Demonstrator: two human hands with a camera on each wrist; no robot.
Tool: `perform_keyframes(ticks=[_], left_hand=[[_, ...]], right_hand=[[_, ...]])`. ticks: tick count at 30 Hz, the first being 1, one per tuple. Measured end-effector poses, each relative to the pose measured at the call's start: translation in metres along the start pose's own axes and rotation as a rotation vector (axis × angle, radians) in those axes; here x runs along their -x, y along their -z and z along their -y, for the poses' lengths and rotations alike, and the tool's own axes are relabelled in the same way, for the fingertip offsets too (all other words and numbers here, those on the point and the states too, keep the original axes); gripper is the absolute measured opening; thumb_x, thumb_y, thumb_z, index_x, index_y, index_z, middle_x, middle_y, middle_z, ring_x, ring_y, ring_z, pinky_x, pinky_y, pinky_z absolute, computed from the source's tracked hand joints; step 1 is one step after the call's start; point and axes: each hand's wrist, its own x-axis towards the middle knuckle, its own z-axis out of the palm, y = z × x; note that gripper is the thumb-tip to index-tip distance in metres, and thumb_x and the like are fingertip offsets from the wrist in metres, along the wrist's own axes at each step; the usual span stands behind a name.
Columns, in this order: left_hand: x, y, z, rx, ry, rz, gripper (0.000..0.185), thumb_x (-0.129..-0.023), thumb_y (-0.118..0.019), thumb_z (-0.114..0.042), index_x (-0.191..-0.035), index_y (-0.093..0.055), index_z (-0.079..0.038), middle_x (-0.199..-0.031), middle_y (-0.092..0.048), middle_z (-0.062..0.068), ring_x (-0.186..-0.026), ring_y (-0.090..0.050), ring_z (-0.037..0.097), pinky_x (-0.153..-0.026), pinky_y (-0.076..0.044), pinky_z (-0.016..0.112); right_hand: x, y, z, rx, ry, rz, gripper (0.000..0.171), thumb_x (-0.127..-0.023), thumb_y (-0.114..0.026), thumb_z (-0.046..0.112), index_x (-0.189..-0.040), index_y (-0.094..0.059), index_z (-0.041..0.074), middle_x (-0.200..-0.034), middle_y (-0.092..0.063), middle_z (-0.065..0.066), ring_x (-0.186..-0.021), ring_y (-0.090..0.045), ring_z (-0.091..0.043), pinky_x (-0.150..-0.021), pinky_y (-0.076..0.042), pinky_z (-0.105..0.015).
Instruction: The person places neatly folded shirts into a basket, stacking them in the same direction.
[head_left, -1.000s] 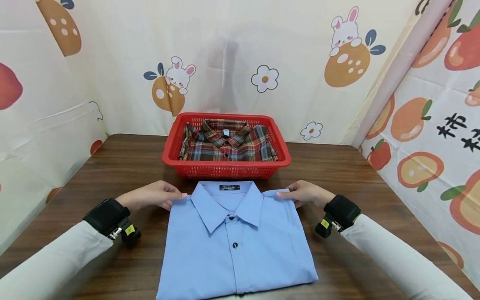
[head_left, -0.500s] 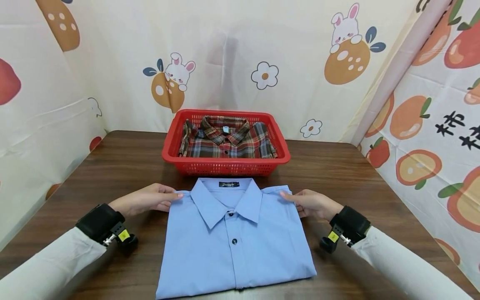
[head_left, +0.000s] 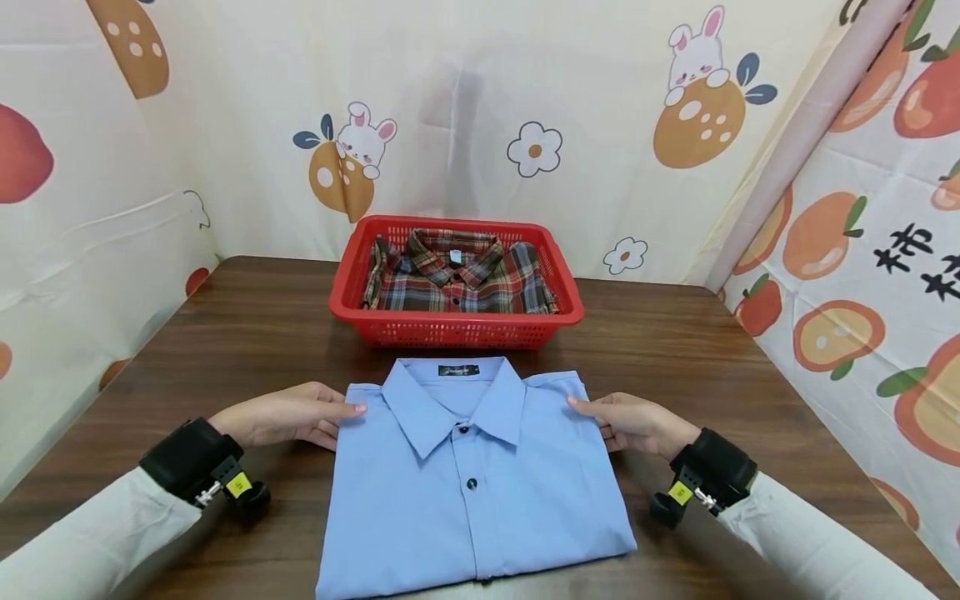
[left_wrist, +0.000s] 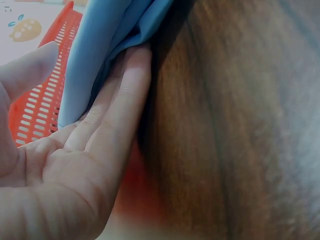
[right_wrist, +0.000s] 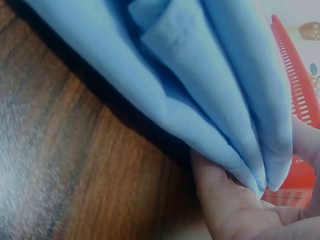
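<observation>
A folded light-blue shirt (head_left: pixel 472 483) lies buttoned, collar away from me, on the dark wooden table (head_left: pixel 225 333). My left hand (head_left: pixel 341 419) holds its left edge just below the shoulder, thumb on top. The left wrist view shows that hand's fingers (left_wrist: pixel 117 105) slipped under the blue shirt (left_wrist: pixel 115 40). My right hand (head_left: pixel 592 415) holds the right edge the same way. In the right wrist view its fingers (right_wrist: pixel 220 195) lie beneath the stacked layers of the blue shirt (right_wrist: pixel 200 75). The shirt rests flat on the table.
A red plastic basket (head_left: pixel 457 329) stands just beyond the collar and holds a folded plaid shirt (head_left: pixel 457 279). Printed fabric walls enclose the table at the back and on both sides. Bare wood shows left and right of the shirt.
Both hands have slid from the shoulder corners back toward me along the shirt's side edges. The shirt has stayed flat and in place.
</observation>
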Motion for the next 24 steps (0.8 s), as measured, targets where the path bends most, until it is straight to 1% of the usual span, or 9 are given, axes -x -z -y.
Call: perform_keyframes(ticks=[3,8,14,20,24], left_hand=[[0.002,-0.002,0.001,-0.001,0.000,0.001,0.046,-0.099,-0.053,-0.033,-0.117,-0.060,0.009,-0.100,-0.073,0.002,-0.091,-0.070,0.011,-0.089,-0.057,0.034],[0.003,-0.005,0.005,0.012,-0.001,0.010,0.046,-0.099,-0.053,-0.032,-0.118,-0.059,0.009,-0.101,-0.073,0.002,-0.092,-0.070,0.012,-0.089,-0.057,0.034],[0.004,-0.007,0.006,0.010,-0.013,0.032,0.048,-0.099,-0.053,-0.032,-0.121,-0.056,0.010,-0.104,-0.072,0.003,-0.094,-0.070,0.012,-0.091,-0.057,0.034],[0.004,-0.009,0.006,0.020,0.004,0.019,0.050,-0.099,-0.053,-0.034,-0.122,-0.054,0.010,-0.105,-0.072,0.005,-0.094,-0.071,0.013,-0.090,-0.057,0.036],[0.004,-0.013,0.006,0.042,0.016,0.031,0.049,-0.098,-0.053,-0.034,-0.121,-0.054,0.010,-0.105,-0.072,0.006,-0.095,-0.070,0.014,-0.089,-0.057,0.037]], right_hand=[[-0.001,0.001,0.000,-0.002,-0.001,0.000,0.052,-0.097,-0.051,0.046,-0.114,-0.065,0.000,-0.082,-0.072,0.004,-0.082,-0.067,-0.008,-0.085,-0.056,-0.031],[0.000,0.001,-0.002,-0.008,-0.008,0.007,0.053,-0.097,-0.050,0.047,-0.117,-0.063,0.000,-0.084,-0.072,0.004,-0.084,-0.067,-0.008,-0.087,-0.056,-0.033],[0.007,0.003,-0.008,-0.013,-0.006,0.049,0.052,-0.098,-0.047,0.047,-0.117,-0.062,0.002,-0.087,-0.073,0.004,-0.087,-0.068,-0.009,-0.087,-0.057,-0.034],[0.012,0.002,-0.013,-0.002,0.005,0.109,0.053,-0.100,-0.045,0.047,-0.122,-0.059,0.000,-0.090,-0.074,0.004,-0.089,-0.069,-0.009,-0.087,-0.057,-0.035],[0.014,0.002,-0.014,-0.011,0.011,0.120,0.054,-0.100,-0.043,0.046,-0.124,-0.056,-0.001,-0.094,-0.074,0.003,-0.090,-0.070,-0.010,-0.086,-0.057,-0.035]])
